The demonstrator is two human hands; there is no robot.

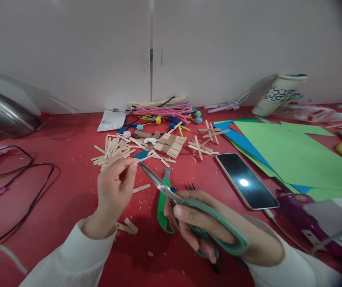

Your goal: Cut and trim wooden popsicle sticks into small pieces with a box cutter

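Between thumb and fingertips, my left hand (117,181) pinches a thin wooden craft stick (145,158) that points up to the right. My right hand (195,219) has its fingers through the handles of green-handled scissors (162,185). The blade tips are close to the stick by my left fingertips; whether they touch it I cannot tell. Below the blades lies a green utility knife (162,207) with its blade out. A loose craft stick (141,188) rests beside my left hand, and a few short pieces (128,226) lie near my left wrist.
Behind my hands are a pile of craft sticks (114,150), a taped stick panel (171,145) and pink pipe cleaners (162,110). To the right are a phone (245,179), green paper sheets (296,151) and a tilted cup (278,95). Black cable (30,199) curls at left.
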